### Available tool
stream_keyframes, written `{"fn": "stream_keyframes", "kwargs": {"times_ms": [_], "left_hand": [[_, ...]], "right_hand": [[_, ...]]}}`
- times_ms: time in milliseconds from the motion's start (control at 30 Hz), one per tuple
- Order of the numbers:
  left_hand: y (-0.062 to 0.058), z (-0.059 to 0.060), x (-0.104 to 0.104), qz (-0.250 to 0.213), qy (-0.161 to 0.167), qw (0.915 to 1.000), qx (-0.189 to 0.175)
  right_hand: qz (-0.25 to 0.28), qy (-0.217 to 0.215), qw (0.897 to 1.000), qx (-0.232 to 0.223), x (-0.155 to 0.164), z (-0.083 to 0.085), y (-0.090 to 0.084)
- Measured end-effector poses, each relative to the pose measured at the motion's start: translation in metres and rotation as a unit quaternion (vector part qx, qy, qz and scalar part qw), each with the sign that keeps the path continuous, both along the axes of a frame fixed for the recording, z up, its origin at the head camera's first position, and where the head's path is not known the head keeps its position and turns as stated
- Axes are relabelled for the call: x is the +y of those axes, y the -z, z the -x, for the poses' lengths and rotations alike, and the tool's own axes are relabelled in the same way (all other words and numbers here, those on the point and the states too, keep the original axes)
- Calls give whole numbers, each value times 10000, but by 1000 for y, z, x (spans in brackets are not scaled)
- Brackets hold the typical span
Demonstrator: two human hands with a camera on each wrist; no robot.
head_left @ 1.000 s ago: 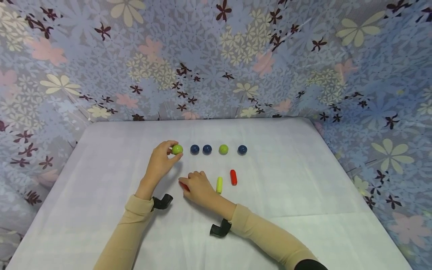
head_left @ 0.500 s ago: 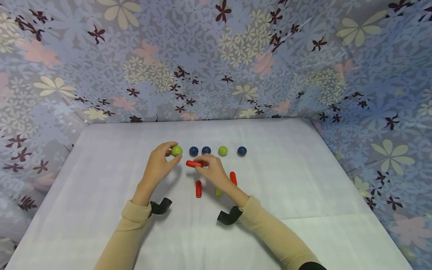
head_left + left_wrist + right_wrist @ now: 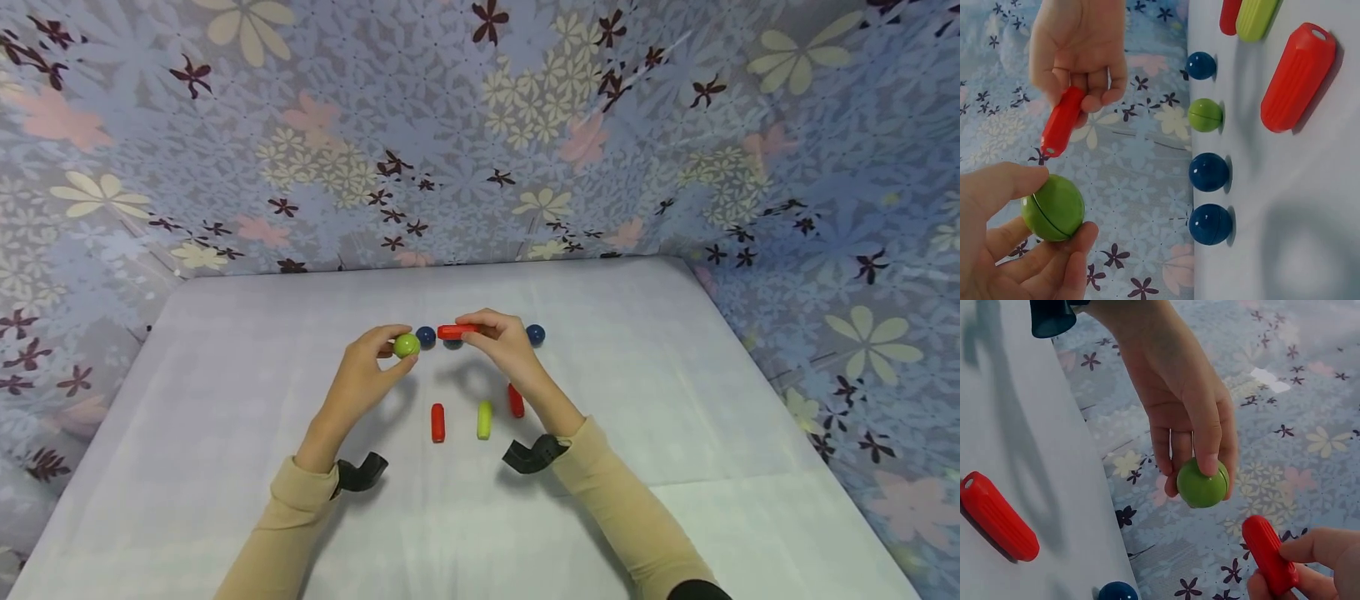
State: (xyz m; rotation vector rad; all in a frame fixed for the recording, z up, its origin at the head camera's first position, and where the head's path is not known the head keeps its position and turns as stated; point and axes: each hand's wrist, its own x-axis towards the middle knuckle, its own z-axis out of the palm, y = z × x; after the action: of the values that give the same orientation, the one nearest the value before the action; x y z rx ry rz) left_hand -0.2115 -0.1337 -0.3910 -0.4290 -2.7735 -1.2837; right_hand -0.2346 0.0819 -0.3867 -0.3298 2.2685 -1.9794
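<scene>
A green ball [image 3: 407, 345] is pinched in the left hand [image 3: 360, 379] and a red stick [image 3: 454, 332] in the right hand [image 3: 504, 346], both raised above the table [image 3: 675, 433], with blue balls [image 3: 425, 336] just behind them and more sticks [image 3: 438, 422] below.

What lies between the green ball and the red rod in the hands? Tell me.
Nothing: in the left wrist view, only open air separates the green ball from the red rod.

Green ball [image 3: 407, 345], red peg [image 3: 456, 332], dark blue balls [image 3: 426, 336]. Red and yellow-green pegs [image 3: 484, 419] on white bench [image 3: 225, 350]. Lilac floral-patterned backdrop [image 3: 480, 125]. Beige sleeves [image 3: 622, 517].
</scene>
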Motion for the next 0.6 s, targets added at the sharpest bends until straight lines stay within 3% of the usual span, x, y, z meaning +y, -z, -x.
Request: {"fn": "stream_keyframes", "kwargs": {"times_ms": [167,367,600], "left_hand": [[-2,-1,0,-85,135,9998,-97],[-1,2,-2,-122,202,9997,-48],[-1,7,-3,-170,307,9994,71]], "right_hand": [[108,-221,9996,-99,-2,2,3],[47,-166,9998,57,-7,5,11],[-162,-64,9998,-33,-13,5,9]]}}
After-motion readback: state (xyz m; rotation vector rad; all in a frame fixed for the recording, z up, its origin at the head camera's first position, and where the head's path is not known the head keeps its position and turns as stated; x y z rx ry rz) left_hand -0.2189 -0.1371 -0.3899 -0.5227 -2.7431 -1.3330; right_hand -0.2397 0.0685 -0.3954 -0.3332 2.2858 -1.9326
